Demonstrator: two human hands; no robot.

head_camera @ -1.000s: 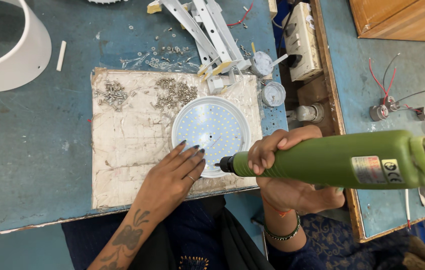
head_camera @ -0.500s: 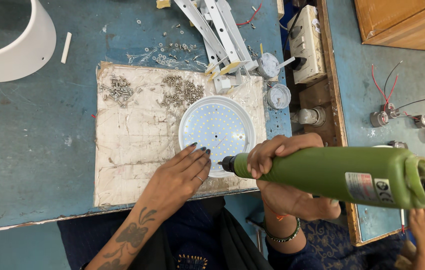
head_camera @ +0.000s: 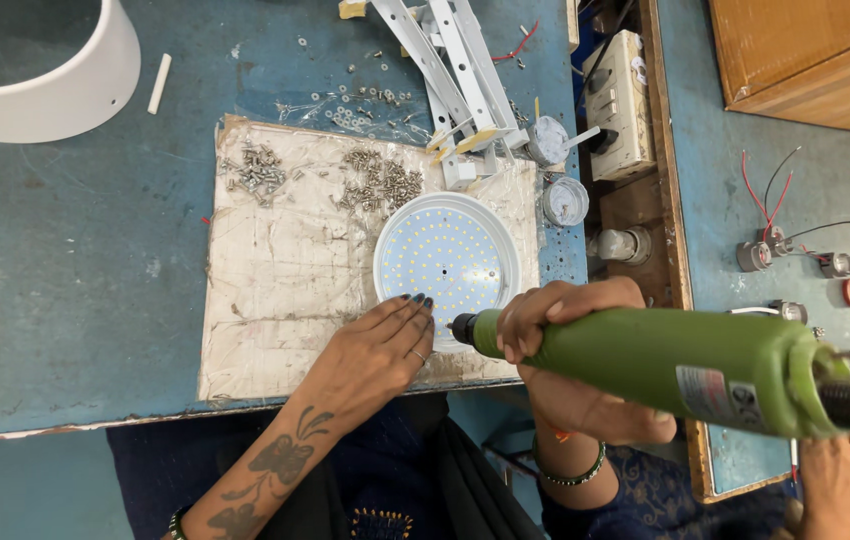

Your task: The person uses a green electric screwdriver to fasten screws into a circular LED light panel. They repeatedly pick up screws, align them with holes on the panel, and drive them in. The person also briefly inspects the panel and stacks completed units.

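A round white light panel (head_camera: 445,255), dotted with small yellow diodes, lies on a worn beige board (head_camera: 285,290). My left hand (head_camera: 380,350) rests flat on the board, its fingertips touching the panel's near rim. My right hand (head_camera: 565,320) grips the front of a green electric screwdriver (head_camera: 665,365). The tool lies roughly level, its dark tip at the panel's near right edge beside my left fingertips. A dark cable leaves the tool's back end at the right.
Two heaps of small screws (head_camera: 380,180) lie at the board's far side. White metal brackets (head_camera: 450,60) and a white curved housing (head_camera: 55,80) sit farther back. A switch box (head_camera: 620,100), round caps and wired parts (head_camera: 765,250) are at right. Another person's hand (head_camera: 835,480) shows bottom right.
The view has shifted slightly. The screwdriver tip has edged closer to the panel's near rim. My left hand stays at the panel's edge.
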